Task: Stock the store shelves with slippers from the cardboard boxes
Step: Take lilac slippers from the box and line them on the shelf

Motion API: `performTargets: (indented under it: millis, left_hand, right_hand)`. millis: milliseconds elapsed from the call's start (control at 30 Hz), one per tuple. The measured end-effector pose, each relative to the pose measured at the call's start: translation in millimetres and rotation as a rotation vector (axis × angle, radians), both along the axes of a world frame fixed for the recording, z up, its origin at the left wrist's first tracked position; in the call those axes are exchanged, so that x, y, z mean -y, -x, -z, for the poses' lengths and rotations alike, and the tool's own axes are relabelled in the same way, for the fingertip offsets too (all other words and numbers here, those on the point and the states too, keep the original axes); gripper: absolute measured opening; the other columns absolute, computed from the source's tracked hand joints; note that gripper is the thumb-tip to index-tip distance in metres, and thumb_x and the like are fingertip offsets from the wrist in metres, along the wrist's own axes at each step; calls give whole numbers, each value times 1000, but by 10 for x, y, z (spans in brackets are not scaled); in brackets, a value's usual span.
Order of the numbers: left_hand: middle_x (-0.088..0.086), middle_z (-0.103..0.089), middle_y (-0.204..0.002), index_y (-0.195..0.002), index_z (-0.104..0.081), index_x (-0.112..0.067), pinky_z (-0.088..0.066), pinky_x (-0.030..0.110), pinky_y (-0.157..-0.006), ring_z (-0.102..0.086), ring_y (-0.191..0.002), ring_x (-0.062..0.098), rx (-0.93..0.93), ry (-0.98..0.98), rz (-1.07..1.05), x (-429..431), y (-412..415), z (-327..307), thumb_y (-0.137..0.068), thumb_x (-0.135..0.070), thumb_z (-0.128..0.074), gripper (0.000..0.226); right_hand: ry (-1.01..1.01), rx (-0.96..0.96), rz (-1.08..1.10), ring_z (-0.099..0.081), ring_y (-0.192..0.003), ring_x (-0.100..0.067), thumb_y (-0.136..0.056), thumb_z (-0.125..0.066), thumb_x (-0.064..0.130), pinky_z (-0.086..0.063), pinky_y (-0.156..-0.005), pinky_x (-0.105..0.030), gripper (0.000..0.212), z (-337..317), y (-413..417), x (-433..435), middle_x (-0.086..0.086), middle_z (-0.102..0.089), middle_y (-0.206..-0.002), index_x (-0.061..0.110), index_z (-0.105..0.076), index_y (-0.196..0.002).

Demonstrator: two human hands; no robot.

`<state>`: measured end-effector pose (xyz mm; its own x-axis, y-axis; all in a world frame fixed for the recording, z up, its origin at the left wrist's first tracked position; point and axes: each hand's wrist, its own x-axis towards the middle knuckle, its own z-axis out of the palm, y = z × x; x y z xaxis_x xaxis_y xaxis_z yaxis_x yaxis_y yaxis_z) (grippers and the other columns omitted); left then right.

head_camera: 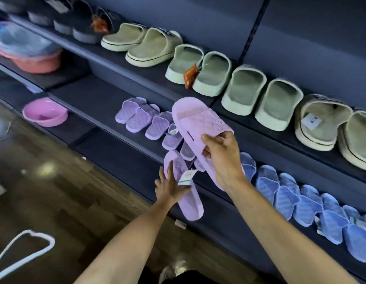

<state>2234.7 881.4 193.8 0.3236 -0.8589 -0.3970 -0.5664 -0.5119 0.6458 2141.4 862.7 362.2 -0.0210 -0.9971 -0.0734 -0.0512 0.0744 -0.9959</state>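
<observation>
Shelves (91, 95) mostly full. My right hand (221, 158) grips lilac slipper (198, 121); left hand (170, 188) clasps mate (187, 203) at 7 o'clock. Both unplaced, I judge.

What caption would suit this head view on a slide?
The right hand grips a lilac slipper by its strap, left hand holds the matching slipper, in front of shelved purple slippers.

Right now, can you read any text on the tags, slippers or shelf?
None readable.
White tag on the lower lilac slipper, in the left hand: blurred.
Raised mark on the upper lilac slipper, in the right hand: unreadable.
Orange tag on the green slippers: too small.
White label in the beige slipper: blurred.
</observation>
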Motion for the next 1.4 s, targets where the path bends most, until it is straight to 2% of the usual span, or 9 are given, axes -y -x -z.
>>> performTargets:
  millis: [100,267,400,600,700,833,1033,1200,1400]
  left_hand:
    - [-4,-2,-157,-144,12,-40,-29,41,-105,-21,-138,30,114,23,231,143,-266,123,-67,-60,-64,110]
    - [-2,-27,-147,-145,-7,-32,-26,42,-111,-25,-133,26,80,-35,420,249,-623,280,-66,-55,-68,103]
    - [0,-11,-155,-147,7,-31,-17,54,-115,-8,-144,32,54,-107,540,335,-1102,333,-69,-47,-73,113]
    - [-3,-9,-157,-147,11,-29,-15,50,-116,-12,-144,27,93,-73,635,524,-2104,362,-67,-46,-76,119]
    - [2,-25,-152,-148,-3,-24,-28,44,-112,-29,-136,27,195,-69,579,562,-2641,358,-73,-45,-68,102]
    - [6,-42,-130,-133,-33,-19,-42,41,-97,-36,-118,27,372,-21,428,499,-3352,275,-71,-54,-63,78]
    - [1,-32,-141,-141,-27,-27,-38,36,-98,-28,-124,26,486,-1,325,506,-4352,120,-74,-35,-71,81]
    - [1,-34,-138,-139,-31,-28,-39,38,-98,-28,-124,28,485,-6,247,853,-4907,-82,-71,-36,-74,81]
    - [1,-35,-138,-137,-32,-29,-47,39,-91,-29,-123,28,497,7,222,1484,-5498,-174,-74,-30,-71,75]
  right_hand:
    - [21,-92,-91,-52,-69,-17,-82,-64,15,-48,-76,-40,25,26,-193,109,2,-52,-70,10,-42,-93]
    - [-36,-163,-147,-53,-72,-20,-83,-64,15,-51,-82,-44,23,80,-519,249,-2,-55,-74,13,-43,-90]
    - [-39,-193,-144,-54,-79,-18,-84,-65,19,-50,-80,-38,22,57,-956,365,-1,-57,-81,12,-46,-93]
    - [-87,-121,-146,-57,-86,-23,-73,-68,31,-50,-85,-43,24,110,-1935,473,-7,-60,-90,22,-48,-82]
    - [-87,-97,-122,-59,-88,-25,-64,-67,37,-50,-83,-43,30,136,-2391,537,-10,-62,-94,22,-48,-82]
    - [-96,-110,-69,-53,-74,-19,-81,-65,20,-44,-73,-37,21,334,-2866,630,-3,-57,-75,15,-45,-84]
    - [-182,-184,48,-52,-75,-20,-87,-59,13,-40,-60,-23,23,726,-3571,853,-6,-54,-79,3,-41,-98]
    - [-253,-275,49,-52,-89,-25,-89,-57,13,-32,-68,-20,23,1013,-4099,1156,-12,-52,-94,1,-41,-102]
    - [-379,-230,5,-53,-83,-25,-89,-56,20,-38,-72,-30,27,1421,-4682,1642,-15,-55,-92,9,-36,-104]
